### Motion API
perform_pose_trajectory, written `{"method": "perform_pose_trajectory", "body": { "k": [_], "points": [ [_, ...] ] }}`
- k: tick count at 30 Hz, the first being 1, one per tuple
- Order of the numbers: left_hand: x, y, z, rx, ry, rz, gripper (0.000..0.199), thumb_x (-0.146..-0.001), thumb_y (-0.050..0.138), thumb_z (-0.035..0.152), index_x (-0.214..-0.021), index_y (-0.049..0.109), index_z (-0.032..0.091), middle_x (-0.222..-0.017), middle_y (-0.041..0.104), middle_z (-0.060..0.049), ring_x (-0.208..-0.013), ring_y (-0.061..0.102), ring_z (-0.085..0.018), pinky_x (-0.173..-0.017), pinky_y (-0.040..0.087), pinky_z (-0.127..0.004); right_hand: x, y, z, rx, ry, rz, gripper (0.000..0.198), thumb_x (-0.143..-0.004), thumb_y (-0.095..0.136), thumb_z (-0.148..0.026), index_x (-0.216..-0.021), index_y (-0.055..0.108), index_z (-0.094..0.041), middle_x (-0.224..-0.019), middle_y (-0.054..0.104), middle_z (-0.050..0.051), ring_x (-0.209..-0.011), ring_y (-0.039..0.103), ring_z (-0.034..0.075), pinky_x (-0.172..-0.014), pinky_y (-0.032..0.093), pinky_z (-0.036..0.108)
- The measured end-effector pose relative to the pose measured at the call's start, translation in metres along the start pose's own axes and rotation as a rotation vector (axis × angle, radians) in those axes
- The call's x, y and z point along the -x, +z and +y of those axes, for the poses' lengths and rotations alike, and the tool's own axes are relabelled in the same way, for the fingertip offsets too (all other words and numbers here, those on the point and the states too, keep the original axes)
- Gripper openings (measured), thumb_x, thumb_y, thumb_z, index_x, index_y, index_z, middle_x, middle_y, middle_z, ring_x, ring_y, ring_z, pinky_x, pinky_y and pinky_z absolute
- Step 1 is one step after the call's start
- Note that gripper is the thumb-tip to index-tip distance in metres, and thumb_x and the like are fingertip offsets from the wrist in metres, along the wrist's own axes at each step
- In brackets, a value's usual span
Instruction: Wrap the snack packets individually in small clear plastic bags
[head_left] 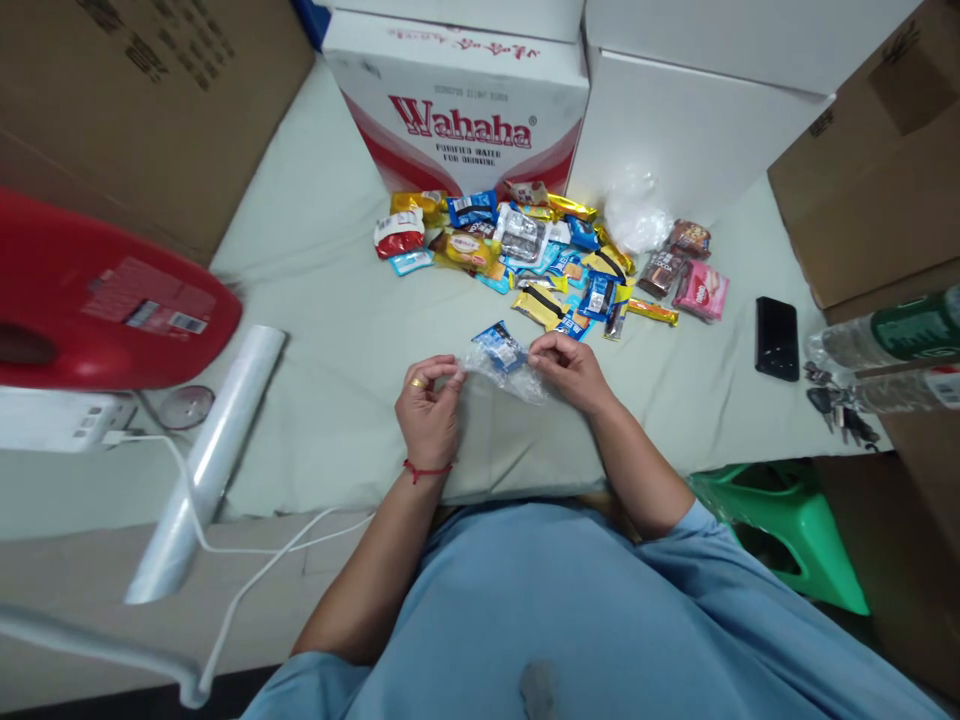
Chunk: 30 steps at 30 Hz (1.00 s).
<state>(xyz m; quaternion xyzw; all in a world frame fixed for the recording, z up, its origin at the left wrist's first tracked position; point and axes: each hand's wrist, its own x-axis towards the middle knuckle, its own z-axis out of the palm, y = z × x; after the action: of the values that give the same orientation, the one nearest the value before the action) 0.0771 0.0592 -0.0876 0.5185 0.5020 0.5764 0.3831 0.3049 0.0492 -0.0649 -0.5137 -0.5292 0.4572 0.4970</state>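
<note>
Tabletop (315,330): hands pinching bag (501,368)

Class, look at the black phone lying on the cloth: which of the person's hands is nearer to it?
Right. The right hand is left of the black phone, pinching the clear bag; the left hand is farther left.

The red object (97,300) at the left is cut off by the frame's edge, as are the bottles (892,360) at the right and the cardboard boxes (127,90) at the far corners. The small print on the snack packets (540,260) in the far pile is too small to read. The blue packet (500,349) inside the clear bag (504,372) is partly blurred by the plastic, and the person's fingertips hide the bag's corners.
</note>
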Motion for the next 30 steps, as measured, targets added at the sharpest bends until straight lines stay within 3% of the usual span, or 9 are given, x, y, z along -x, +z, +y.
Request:
{"method": "perform_pose_trajectory", "body": {
  "k": [4, 6, 8, 11, 15, 17, 20, 25, 30],
  "points": [
    [-0.003, -0.002, 0.005, 0.176, -0.112, 0.005, 0.021, -0.080, 0.085, 0.033, -0.087, 0.069, 0.021, -0.109, 0.072, -0.006, -0.110, 0.067, -0.020, -0.100, 0.051, -0.034, 0.000, -0.002, -0.003, -0.165, 0.018, 0.014, 0.041, -0.085, 0.078, -0.061, -0.091, 0.064, -0.023, -0.081, 0.068, 0.001, -0.068, 0.055, 0.015, -0.059, 0.039, 0.026],
    [-0.005, -0.002, 0.010, 0.369, -0.201, -0.047, 0.027, -0.076, 0.087, 0.034, -0.085, 0.065, 0.021, -0.111, 0.073, -0.006, -0.111, 0.067, -0.021, -0.098, 0.052, -0.035, 0.000, -0.002, -0.003, -0.197, 0.028, 0.036, 0.040, -0.086, 0.078, -0.060, -0.092, 0.062, -0.023, -0.078, 0.068, 0.000, -0.062, 0.052, 0.013, -0.055, 0.036, 0.026],
    [-0.006, -0.001, 0.016, 0.507, -0.281, -0.091, 0.033, -0.073, 0.090, 0.036, -0.085, 0.063, 0.022, -0.100, 0.071, -0.003, -0.097, 0.067, -0.017, -0.087, 0.054, -0.029, 0.000, -0.002, -0.003, -0.196, 0.046, 0.076, 0.042, -0.084, 0.079, -0.061, -0.091, 0.062, -0.023, -0.074, 0.065, -0.001, -0.057, 0.046, 0.011, -0.052, 0.032, 0.025],
    [-0.006, 0.002, 0.020, 0.518, -0.321, -0.065, 0.039, -0.071, 0.093, 0.037, -0.089, 0.063, 0.023, -0.080, 0.061, 0.004, -0.070, 0.057, -0.009, -0.068, 0.050, -0.021, -0.001, -0.003, -0.002, -0.188, 0.067, 0.118, 0.045, -0.081, 0.080, -0.063, -0.090, 0.061, -0.023, -0.069, 0.060, -0.003, -0.054, 0.041, 0.010, -0.050, 0.028, 0.025],
    [-0.008, 0.002, 0.020, 0.486, -0.329, -0.018, 0.037, -0.074, 0.091, 0.041, -0.092, 0.063, 0.023, -0.080, 0.061, 0.004, -0.069, 0.057, -0.008, -0.066, 0.050, -0.018, -0.002, -0.004, -0.001, -0.174, 0.079, 0.158, 0.047, -0.080, 0.079, -0.065, -0.090, 0.060, -0.023, -0.068, 0.056, -0.004, -0.052, 0.038, 0.010, -0.049, 0.028, 0.026],
    [-0.010, -0.002, 0.020, 0.545, -0.415, -0.090, 0.029, -0.085, 0.080, 0.046, -0.097, 0.066, 0.024, -0.089, 0.068, -0.001, -0.078, 0.065, -0.012, -0.070, 0.056, -0.023, -0.003, -0.003, -0.001, -0.168, 0.113, 0.180, 0.049, -0.079, 0.077, -0.067, -0.091, 0.058, -0.024, -0.069, 0.057, -0.004, -0.051, 0.036, 0.010, -0.048, 0.028, 0.026],
    [-0.010, -0.005, 0.019, 0.585, -0.601, -0.315, 0.030, -0.090, 0.068, 0.048, -0.102, 0.072, 0.021, -0.103, 0.075, -0.010, -0.086, 0.071, -0.021, -0.064, 0.059, -0.030, -0.003, 0.000, 0.000, -0.144, 0.138, 0.189, 0.048, -0.081, 0.073, -0.068, -0.091, 0.055, -0.024, -0.070, 0.056, -0.004, -0.052, 0.037, 0.011, -0.048, 0.030, 0.027],
    [0.003, 0.011, 0.025, 0.584, -0.808, -0.569, 0.046, -0.082, 0.071, 0.051, -0.118, 0.075, 0.022, -0.111, 0.078, -0.015, -0.063, 0.064, -0.017, -0.035, 0.034, -0.023, 0.001, 0.009, 0.004, 0.117, 0.032, 0.211, 0.032, -0.092, 0.062, -0.055, -0.091, 0.055, -0.024, -0.069, 0.051, -0.004, -0.059, 0.043, 0.013, -0.058, 0.036, 0.027],
    [0.009, 0.022, 0.039, 0.593, -0.835, -0.607, 0.039, -0.076, 0.081, 0.054, -0.094, 0.077, 0.019, -0.074, 0.069, -0.005, -0.047, 0.046, -0.008, -0.036, 0.024, -0.020, 0.004, 0.008, 0.008, 0.291, -0.019, 0.262, 0.018, -0.095, 0.056, -0.041, -0.093, 0.056, -0.023, -0.074, 0.057, -0.003, -0.062, 0.049, 0.014, -0.064, 0.043, 0.028]
  ]
}}
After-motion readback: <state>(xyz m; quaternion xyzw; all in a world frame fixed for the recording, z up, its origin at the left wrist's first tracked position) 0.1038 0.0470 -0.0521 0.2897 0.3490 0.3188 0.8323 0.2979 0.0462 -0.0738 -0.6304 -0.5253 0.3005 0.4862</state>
